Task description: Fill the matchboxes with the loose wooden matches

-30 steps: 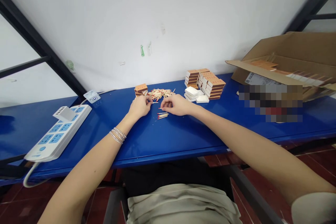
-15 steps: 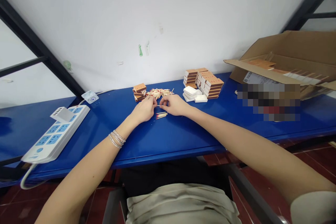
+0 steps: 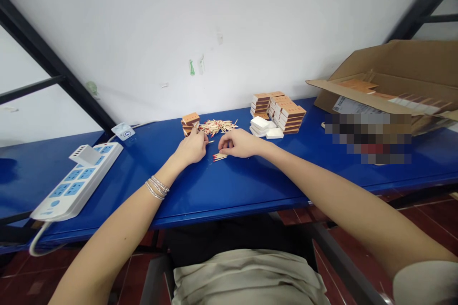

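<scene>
My left hand [image 3: 193, 147] is closed in a pinch, with a single match [image 3: 211, 141] sticking out to the right of its fingertips. Curled over the right ends of a small row of red-tipped matches [image 3: 219, 157] is my right hand [image 3: 239, 143]; its thumb and fingers are drawn together, and what they hold, if anything, is hidden. Just behind both hands lies a loose heap of matches [image 3: 219, 126]. A short stack of matchboxes [image 3: 190, 119] stands behind my left hand, partly covered by it.
White matchbox trays [image 3: 263, 125] and stacked brown matchboxes [image 3: 291, 114] stand right of the heap against the wall. An open cardboard box [image 3: 404, 62] sits at the far right. A white power strip [image 3: 77, 183] lies on the left of the blue table [image 3: 229, 195].
My hands have moved apart. The left has drawn slightly left with a match in its fingers; the right has come down over the small row of matches.
</scene>
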{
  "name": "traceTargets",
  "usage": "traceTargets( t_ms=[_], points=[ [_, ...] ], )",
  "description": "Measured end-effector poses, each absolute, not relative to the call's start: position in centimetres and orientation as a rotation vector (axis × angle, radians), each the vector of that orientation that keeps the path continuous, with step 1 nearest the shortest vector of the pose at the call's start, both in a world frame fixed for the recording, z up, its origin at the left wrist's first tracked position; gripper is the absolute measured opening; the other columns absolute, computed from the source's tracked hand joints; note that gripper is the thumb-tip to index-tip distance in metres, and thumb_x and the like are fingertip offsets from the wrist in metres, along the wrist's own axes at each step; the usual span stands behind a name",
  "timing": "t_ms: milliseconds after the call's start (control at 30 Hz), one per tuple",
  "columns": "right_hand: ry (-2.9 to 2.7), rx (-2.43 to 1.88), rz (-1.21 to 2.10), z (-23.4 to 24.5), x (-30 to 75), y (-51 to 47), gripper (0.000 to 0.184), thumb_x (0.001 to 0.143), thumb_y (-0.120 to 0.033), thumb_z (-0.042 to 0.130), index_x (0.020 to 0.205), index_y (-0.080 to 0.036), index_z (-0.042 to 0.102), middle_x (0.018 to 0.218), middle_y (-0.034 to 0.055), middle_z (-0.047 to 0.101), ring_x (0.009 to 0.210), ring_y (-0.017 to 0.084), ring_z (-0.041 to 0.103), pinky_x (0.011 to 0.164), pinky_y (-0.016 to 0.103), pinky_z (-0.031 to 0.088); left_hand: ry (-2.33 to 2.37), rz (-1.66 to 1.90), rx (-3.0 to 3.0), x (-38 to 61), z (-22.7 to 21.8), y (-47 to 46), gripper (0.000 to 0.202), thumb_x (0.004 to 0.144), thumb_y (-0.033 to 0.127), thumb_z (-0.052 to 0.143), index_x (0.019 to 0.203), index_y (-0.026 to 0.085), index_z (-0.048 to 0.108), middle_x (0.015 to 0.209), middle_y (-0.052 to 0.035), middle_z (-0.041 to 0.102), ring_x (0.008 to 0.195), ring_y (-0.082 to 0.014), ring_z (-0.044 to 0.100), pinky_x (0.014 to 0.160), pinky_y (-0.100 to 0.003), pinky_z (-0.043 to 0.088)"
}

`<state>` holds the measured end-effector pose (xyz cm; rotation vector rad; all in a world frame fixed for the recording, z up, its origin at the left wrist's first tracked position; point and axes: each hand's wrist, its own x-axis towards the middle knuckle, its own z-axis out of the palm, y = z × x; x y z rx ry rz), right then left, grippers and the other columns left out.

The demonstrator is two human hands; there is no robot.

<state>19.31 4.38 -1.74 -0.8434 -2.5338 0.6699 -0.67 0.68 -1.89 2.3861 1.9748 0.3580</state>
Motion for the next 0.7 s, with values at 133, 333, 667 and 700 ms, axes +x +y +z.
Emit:
traceTargets(
  t_ms=[133,333,667,700],
  points=[
    [-2.338,-0.883,0.541,-2.3,18.9,4.4,0.02,0.076,-0.023,0.066,0.094,-0.014,0.069,0.08,0.0035,0.069,0.065,0.011,0.058,0.066,0.024,0.043,1.672,0.535,2.478,-0.1,-2.2,0.7,0.012,0.089,0.019,0.046,0.088,0.017,0.058,0.096,-0.0101,0.056,0.093,-0.0215,0.057,0.087,-0.035,0.047],
    [-2.336,-0.89,0.543,-2.3,19.0,4.8,0.008,0.079,-0.019,0.062,0.08,-0.016,0.069,0.073,0.0016,0.068,0.063,0.011,0.056,0.065,0.023,0.041,1.557,0.641,2.443,-0.6,-1.0,0.6,0.015,0.088,0.023,0.046,0.087,0.016,0.06,0.091,-0.0071,0.064,0.082,-0.0177,0.057,0.077,-0.031,0.047],
    [-2.447,-0.788,0.759,-2.1,19.2,4.6,0.014,0.079,-0.023,0.063,0.084,-0.015,0.072,0.08,0.0045,0.071,0.068,0.012,0.057,0.067,0.024,0.043,2.056,0.167,2.288,-4.4,1.8,0.5,0.016,0.077,0.029,0.056,0.083,0.021,0.068,0.086,-0.0055,0.073,0.076,-0.0204,0.065,0.069,-0.03,0.046],
    [-2.488,-0.763,0.739,-2.2,19.2,4.6,0.014,0.078,-0.023,0.063,0.086,-0.015,0.073,0.083,0.0047,0.071,0.07,0.012,0.057,0.068,0.024,0.043,2.109,0.146,2.266,-4.2,1.6,0.5,0.016,0.077,0.03,0.057,0.083,0.021,0.068,0.087,-0.0063,0.073,0.076,-0.0212,0.065,0.068,-0.031,0.046]
  ],
)
